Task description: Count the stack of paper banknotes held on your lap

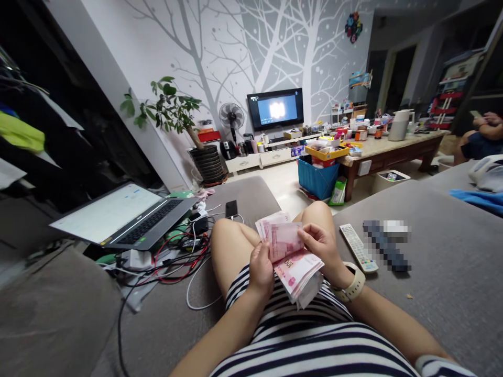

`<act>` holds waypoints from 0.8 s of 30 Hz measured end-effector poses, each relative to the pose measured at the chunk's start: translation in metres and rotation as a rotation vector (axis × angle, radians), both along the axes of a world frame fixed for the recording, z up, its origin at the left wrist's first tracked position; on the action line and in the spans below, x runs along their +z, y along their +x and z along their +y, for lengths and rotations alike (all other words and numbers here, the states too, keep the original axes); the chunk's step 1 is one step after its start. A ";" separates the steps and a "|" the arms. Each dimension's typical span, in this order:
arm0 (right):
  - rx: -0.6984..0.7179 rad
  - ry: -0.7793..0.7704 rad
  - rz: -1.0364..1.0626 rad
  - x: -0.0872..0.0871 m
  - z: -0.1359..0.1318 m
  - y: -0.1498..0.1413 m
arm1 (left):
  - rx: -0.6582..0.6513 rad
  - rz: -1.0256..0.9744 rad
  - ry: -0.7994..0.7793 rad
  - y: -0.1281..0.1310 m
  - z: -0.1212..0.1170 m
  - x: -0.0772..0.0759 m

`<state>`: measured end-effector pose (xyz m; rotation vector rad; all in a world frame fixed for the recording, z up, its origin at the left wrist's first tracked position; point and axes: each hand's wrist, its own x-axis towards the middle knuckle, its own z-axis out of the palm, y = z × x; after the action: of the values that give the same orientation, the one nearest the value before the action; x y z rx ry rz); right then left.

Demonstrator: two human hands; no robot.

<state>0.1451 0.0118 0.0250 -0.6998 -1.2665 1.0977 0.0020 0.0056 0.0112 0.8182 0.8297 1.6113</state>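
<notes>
Over my lap, my left hand is closed around the left side of a folded stack of pink banknotes. The thumb presses on the notes. Part of the stack fans upward beyond the thumb, and the near part, with a "100" showing, droops toward my striped clothing. My right hand pinches the right edge of one raised banknote between thumb and fingers. A pale watch is on my right wrist. Some fingers of both hands are hidden behind the notes.
On the grey sofa, a white remote and a partly pixelated dark object lie to my right. At my left are an open laptop, tangled cables and a phone. Beyond stands a cluttered table; another person sits far right.
</notes>
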 end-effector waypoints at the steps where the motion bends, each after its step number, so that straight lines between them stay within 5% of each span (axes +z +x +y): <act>1: 0.000 -0.001 0.001 0.000 0.000 0.000 | -0.004 -0.001 -0.003 0.000 0.000 0.000; 15: 0.055 -0.052 0.034 0.001 -0.002 0.000 | -0.111 -0.037 -0.003 0.003 -0.004 0.008; 24: -0.035 -0.025 0.004 -0.003 0.010 0.001 | -0.117 -0.024 -0.062 0.001 -0.005 0.004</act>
<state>0.1464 0.0214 0.0220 -0.7354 -1.2347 1.0878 0.0031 0.0002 0.0155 0.7879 0.7966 1.4828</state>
